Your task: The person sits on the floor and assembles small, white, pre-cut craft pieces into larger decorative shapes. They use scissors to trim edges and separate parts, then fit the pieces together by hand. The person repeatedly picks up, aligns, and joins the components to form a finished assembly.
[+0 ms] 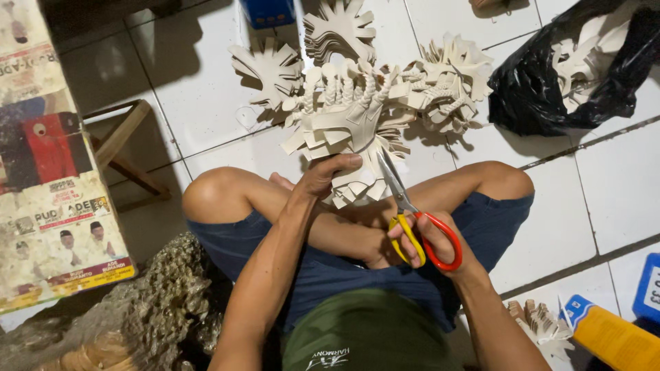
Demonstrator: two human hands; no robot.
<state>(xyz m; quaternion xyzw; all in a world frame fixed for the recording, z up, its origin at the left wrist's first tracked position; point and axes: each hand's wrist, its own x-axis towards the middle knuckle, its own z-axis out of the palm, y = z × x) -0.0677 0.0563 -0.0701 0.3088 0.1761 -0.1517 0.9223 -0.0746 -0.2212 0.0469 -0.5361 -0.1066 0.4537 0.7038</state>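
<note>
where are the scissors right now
In the head view, the scissors are right of centre, gripped by the right hand above the crossed legs, blades pointing up at the cream cut-out stack that the left hand holds.

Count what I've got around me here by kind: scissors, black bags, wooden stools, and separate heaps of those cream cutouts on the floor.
Scissors, in the right hand: 1
Black bag: 1
Wooden stool: 1
Cream cutout heaps on the floor: 2, the main pile and a small heap
Total: 5
The left hand holds one more cutout stack.
</note>
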